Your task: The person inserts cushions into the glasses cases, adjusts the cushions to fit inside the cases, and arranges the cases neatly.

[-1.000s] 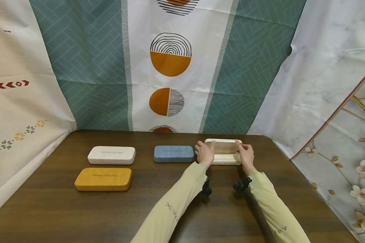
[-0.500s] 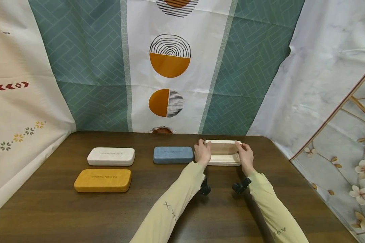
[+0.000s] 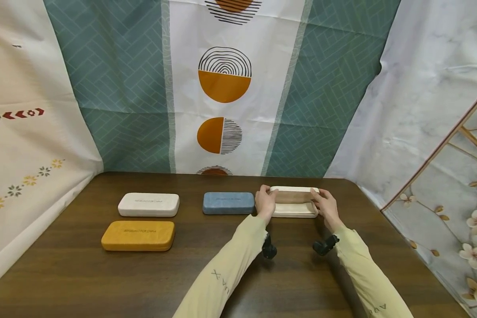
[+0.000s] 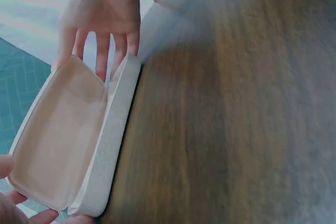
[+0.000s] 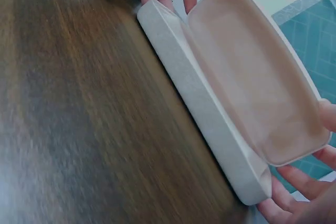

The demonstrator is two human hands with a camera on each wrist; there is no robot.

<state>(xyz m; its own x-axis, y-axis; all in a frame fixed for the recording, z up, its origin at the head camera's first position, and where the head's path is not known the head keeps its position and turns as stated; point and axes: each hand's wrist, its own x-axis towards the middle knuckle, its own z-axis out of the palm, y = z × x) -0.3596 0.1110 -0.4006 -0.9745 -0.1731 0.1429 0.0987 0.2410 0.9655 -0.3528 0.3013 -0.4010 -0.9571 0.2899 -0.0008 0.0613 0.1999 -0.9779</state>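
A cream-white glasses case (image 3: 295, 210) stands with its lid raised at the back right of the table, showing a pale brown lining. My left hand (image 3: 265, 204) holds the case's left end, thumb at the lid's edge. At the opposite end my right hand (image 3: 327, 208) holds the lid's corner, its thumb on the lining and fingers behind, as the right wrist view shows. In the left wrist view the lid (image 4: 63, 129) leans back from the base's front wall (image 4: 113, 145). No item shows inside the case.
Just left of my left hand lies a closed blue glasses case (image 3: 228, 203). Farther left are a closed white case (image 3: 149, 205) and, nearer me, a yellow one (image 3: 138, 236). Cloth hangings (image 3: 338, 79) rise behind and beside the brown table (image 3: 143, 282).
My right hand has shifted slightly to the right at the case's end. The lid stays raised, and the left hand keeps its place there. The head view has shifted a little.
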